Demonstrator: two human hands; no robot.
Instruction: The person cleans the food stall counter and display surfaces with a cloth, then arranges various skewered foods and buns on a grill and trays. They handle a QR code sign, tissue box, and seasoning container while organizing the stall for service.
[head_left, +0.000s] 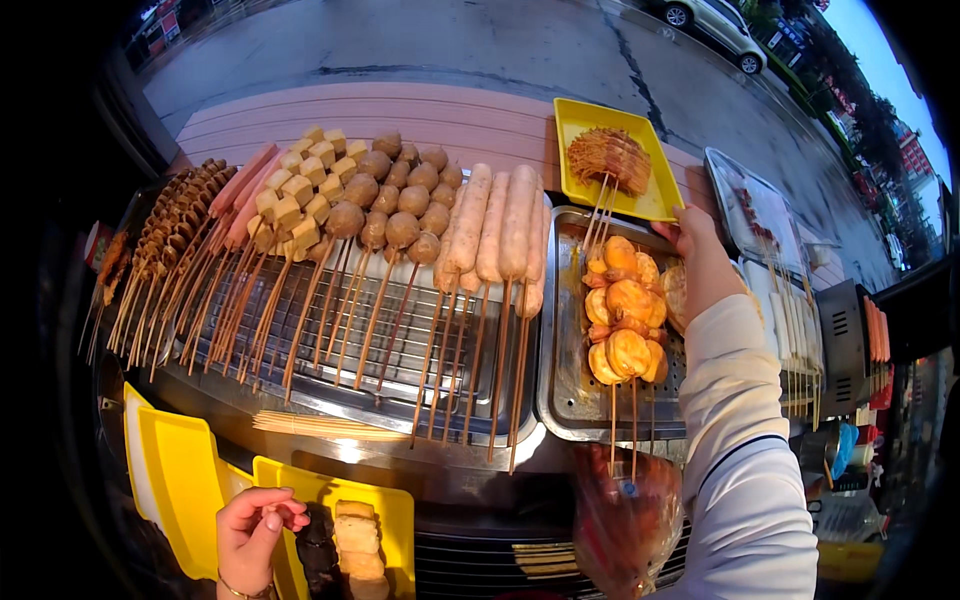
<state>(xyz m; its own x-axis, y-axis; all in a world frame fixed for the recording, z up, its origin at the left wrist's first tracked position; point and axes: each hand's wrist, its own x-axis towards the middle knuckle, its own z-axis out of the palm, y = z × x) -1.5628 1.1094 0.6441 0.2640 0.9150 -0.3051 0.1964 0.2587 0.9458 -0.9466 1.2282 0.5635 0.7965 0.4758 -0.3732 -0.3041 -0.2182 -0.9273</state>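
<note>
My right hand (691, 229) grips the near right corner of a yellow plastic tray (666, 176). In that tray lie skewers of enoki-like food (611, 159), their sticks pointing toward me. Below it, a perforated metal pan (562, 375) holds orange-yellow skewered pieces (626, 315). My left hand (259, 536) is loosely curled, with no object visible in it. It hovers over the left side of another yellow tray (394, 517), beside a dark skewered item (319, 555) and pale tofu-like blocks (358, 544).
Meatball skewers (401, 199), tofu cube skewers (300, 187) and pale sausages (517, 221) rest on a wire rack (345, 330). Loose bamboo sticks (322, 425) lie on the front edge. A plastic bag of reddish food (630, 517) hangs below the pan. Stacked yellow trays (176, 480) stand left.
</note>
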